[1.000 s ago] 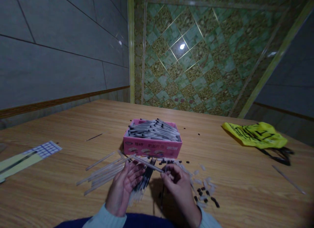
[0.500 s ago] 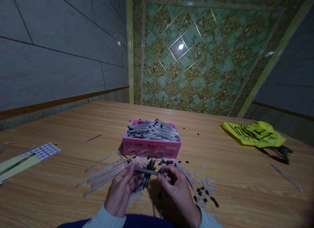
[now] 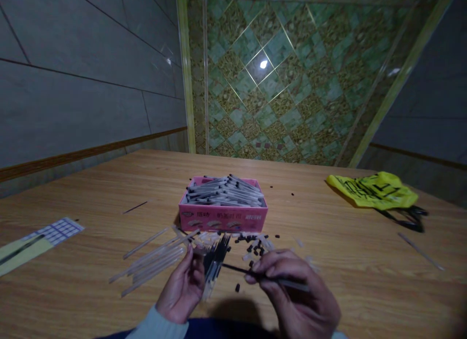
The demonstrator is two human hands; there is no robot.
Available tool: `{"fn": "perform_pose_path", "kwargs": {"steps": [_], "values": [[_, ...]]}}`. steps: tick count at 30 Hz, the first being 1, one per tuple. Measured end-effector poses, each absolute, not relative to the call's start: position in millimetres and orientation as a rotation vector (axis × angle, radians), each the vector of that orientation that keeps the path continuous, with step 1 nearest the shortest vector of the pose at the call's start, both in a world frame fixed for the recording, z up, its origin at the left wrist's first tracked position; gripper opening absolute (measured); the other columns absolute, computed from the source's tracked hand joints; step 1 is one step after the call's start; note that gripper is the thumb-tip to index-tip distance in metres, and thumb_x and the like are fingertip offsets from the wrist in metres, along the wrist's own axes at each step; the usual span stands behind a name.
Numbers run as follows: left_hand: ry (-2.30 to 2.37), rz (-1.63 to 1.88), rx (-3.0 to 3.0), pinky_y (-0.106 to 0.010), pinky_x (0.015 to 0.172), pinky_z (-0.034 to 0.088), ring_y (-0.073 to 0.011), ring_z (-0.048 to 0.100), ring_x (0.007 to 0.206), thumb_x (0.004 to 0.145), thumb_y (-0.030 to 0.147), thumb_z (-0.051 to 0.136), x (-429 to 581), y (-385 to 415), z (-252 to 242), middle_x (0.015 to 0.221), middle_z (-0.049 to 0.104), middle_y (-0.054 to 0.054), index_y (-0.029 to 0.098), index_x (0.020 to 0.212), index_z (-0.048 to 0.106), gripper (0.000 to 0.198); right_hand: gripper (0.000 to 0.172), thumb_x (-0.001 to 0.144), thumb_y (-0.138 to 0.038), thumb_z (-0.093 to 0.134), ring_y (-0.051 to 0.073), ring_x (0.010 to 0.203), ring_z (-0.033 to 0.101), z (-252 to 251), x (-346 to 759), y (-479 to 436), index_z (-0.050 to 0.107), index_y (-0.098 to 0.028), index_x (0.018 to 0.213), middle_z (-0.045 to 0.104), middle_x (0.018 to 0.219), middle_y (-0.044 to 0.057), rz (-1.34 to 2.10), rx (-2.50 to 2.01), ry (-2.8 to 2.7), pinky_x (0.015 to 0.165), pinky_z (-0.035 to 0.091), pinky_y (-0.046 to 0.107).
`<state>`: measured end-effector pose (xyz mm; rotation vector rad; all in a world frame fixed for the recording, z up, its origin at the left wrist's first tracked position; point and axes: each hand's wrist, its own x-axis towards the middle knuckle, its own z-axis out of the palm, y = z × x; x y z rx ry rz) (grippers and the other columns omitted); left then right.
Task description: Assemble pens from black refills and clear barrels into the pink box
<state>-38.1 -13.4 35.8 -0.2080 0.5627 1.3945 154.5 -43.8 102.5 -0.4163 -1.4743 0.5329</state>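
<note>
My left hand [image 3: 182, 288] is closed, thumb against fingers, on a greyish pen barrel [image 3: 199, 252] seen nearly end-on. My right hand [image 3: 301, 293] pinches a dark, thin pen refill [image 3: 235, 268] that points left toward the left hand; a grey length shows behind the fingers. Between the hands lies a bundle of black refills [image 3: 216, 256]. Clear pen barrels [image 3: 155, 266] are spread left of it. Small black caps [image 3: 257, 246] and clear bits are scattered near the right hand, which hides some of them. One black cap [image 3: 237, 287] lies apart, close to me.
A pink box [image 3: 222, 218] filled with assembled pens [image 3: 226, 190] stands just beyond the hands. A yellow bag [image 3: 375, 192] with black handles lies at right, near a single clear tube [image 3: 419, 251]. At left are a checked paper strip [image 3: 63, 230] and a thin dark stick [image 3: 134, 207].
The hands held a grey pen between them; now they are apart. My right hand has moved right and nearer, with the dark refill showing. The view has shifted slightly.
</note>
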Motion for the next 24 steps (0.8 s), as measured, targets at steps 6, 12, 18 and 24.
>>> {"fn": "perform_pose_path", "kwargs": {"steps": [6, 12, 18, 24], "values": [[0.652, 1.409, -0.143, -0.012, 0.035, 0.047, -0.0054, 0.06, 0.043, 0.09, 0.014, 0.045, -37.2, -13.0, 32.8, 0.066, 0.067, 0.0, 0.015, 0.091, 0.06, 0.016, 0.024, 0.078, 0.0, 0.062, 0.018, 0.077, 0.064, 97.9, 154.9, -40.6, 0.062, -0.02, 0.092, 0.066, 0.082, 0.005, 0.533, -0.425, -1.524, 0.064, 0.055, 0.031], [0.685, 1.426, -0.103, -0.012, 0.035, 0.047, -0.0057, 0.06, 0.043, 0.089, 0.013, 0.047, -37.6, -13.7, 30.1, 0.065, 0.067, 0.001, 0.016, 0.096, 0.062, 0.017, 0.029, 0.076, 0.003, 0.063, 0.018, 0.079, 0.064, 93.7, 155.5, -37.7, 0.061, -0.019, 0.094, 0.066, 0.083, 0.004, 0.519, -0.447, -1.592, 0.066, 0.054, 0.031], [0.728, 1.428, -0.085, -0.013, 0.035, 0.047, -0.0055, 0.059, 0.04, 0.086, 0.013, 0.051, -35.3, -13.4, 31.3, 0.065, 0.068, 0.0, 0.015, 0.092, 0.062, 0.012, 0.031, 0.075, 0.005, 0.062, 0.018, 0.08, 0.063, 92.6, 155.6, -37.4, 0.061, -0.018, 0.095, 0.066, 0.083, 0.004, 0.459, -0.427, -1.594, 0.067, 0.054, 0.031], [0.774, 1.416, -0.052, -0.013, 0.035, 0.047, -0.0056, 0.059, 0.041, 0.086, 0.012, 0.053, -30.4, -15.3, 36.3, 0.066, 0.068, 0.001, 0.015, 0.091, 0.06, 0.01, 0.031, 0.075, 0.005, 0.062, 0.017, 0.08, 0.064, 93.0, 155.4, -36.3, 0.061, -0.019, 0.095, 0.066, 0.083, 0.004, 0.436, -0.454, -1.625, 0.069, 0.053, 0.03]]}}
